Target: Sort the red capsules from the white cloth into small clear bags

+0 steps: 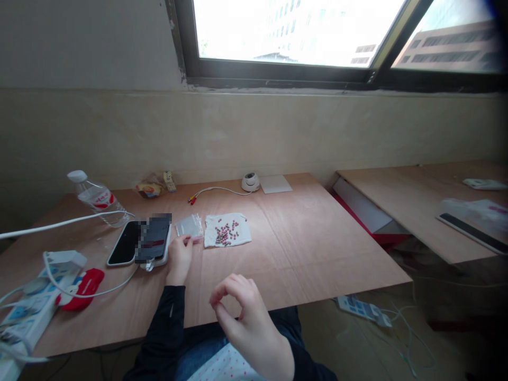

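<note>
Fingers of the right hand (244, 312) curl so thumb and forefinger almost meet; it hovers over the near edge of the tabletop (317, 248), and I cannot tell if something small is pinched there. Further in, the left hand (179, 259) rests on the tabletop, fingers loosely bent, touching the near edge of a clear bag (189, 226); whether it grips the bag is not visible. Just right of the bag lies a white sheet (228, 230) with many small red and dark pieces (227, 233) on it. Just left of the hand are two phones (141, 242), side by side. A bottle (95, 197) lies near the far left corner. A power strip (27, 312) sits at the left edge.
</note>
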Demonstrator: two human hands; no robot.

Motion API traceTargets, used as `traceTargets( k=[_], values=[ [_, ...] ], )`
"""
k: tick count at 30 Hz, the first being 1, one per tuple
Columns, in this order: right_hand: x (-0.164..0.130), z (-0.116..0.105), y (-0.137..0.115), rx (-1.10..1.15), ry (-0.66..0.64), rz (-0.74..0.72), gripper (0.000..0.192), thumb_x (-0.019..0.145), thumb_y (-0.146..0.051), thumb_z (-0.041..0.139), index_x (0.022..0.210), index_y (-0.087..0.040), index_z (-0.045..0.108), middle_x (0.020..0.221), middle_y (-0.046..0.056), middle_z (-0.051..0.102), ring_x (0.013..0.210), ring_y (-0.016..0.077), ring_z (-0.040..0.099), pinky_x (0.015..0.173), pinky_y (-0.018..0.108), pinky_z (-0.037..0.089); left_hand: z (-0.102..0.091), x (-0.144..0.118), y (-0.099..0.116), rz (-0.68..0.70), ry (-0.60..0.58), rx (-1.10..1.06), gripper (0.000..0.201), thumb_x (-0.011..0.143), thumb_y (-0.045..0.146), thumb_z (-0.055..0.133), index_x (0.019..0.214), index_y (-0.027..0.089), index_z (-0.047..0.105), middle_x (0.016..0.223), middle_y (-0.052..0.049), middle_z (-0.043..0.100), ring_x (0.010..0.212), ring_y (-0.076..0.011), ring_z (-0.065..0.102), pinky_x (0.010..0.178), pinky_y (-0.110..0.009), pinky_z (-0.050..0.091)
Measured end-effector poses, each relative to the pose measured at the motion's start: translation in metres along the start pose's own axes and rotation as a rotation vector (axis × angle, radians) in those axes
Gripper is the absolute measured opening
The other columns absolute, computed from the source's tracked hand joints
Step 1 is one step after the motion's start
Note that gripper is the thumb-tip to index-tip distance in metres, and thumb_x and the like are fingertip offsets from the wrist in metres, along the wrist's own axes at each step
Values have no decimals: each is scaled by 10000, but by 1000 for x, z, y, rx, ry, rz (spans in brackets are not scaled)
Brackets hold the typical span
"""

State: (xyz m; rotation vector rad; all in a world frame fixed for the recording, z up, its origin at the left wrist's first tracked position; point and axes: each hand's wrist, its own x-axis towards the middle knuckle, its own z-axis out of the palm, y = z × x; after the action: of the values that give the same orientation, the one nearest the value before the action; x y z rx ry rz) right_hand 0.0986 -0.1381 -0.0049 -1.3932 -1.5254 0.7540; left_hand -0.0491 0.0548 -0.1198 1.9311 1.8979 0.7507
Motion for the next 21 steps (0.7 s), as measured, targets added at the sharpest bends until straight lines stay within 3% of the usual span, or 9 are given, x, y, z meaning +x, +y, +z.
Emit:
traceTargets(
  k=[9,15,21],
  values=[
    [0,3,3,23,-26,29,217,707,14,526,731,-198,565,773,-27,611,781,148,545,748,296,328,1,3,-2,-40,31,100,148,770,247,530,782,139,631,774,-104,685,749,-236,652,668,-293,467],
    [-1,3,5,34,-26,35,215,709,9,528,737,-200,567,781,-28,611,792,147,546,747,288,322,7,7,-3,-42,54,185,149,685,180,600,826,137,615,896,-115,657,906,-255,611,799,-330,448],
    [-2,4,8,45,-28,35,212,707,6,534,741,-201,566,777,-36,608,785,140,545,751,289,314,7,9,-8,-73,35,189,201,706,197,564,869,125,656,928,-134,680,896,-263,626,787,-327,455]
  ],
)
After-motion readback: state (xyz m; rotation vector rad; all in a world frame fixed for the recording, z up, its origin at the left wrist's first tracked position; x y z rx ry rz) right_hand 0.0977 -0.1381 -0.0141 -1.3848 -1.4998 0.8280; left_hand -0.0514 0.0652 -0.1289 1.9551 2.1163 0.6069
